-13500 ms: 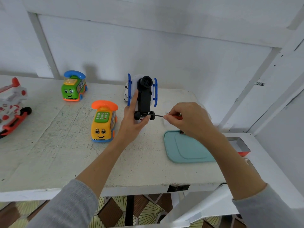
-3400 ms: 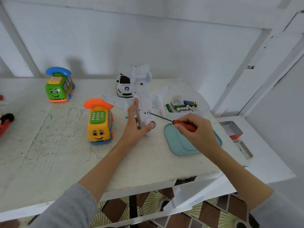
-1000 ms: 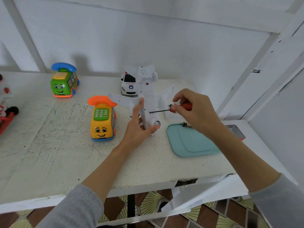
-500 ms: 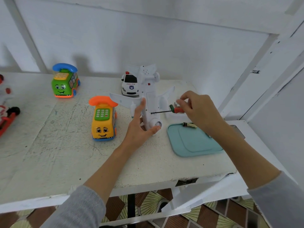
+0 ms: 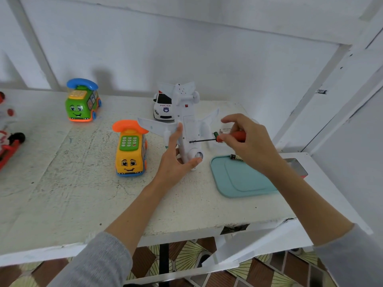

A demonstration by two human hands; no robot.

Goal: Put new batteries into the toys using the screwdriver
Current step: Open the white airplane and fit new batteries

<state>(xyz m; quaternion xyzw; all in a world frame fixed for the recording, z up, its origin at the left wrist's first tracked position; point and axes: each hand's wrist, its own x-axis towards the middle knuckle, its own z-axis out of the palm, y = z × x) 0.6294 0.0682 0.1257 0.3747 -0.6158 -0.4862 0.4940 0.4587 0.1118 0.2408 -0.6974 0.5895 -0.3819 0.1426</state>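
White worn table (image 5: 62,193): toy airplane (image 5: 187,125) stood on its nose.
Left hand (image 5: 176,162) grips its fuselage so the screwdriver (image 5: 219,138), pinched by the right hand (image 5: 248,141), meets the belly screw squarely.

White plane (image 5: 187,123), red-handled screwdriver (image 5: 222,138), teal tray (image 5: 242,179)
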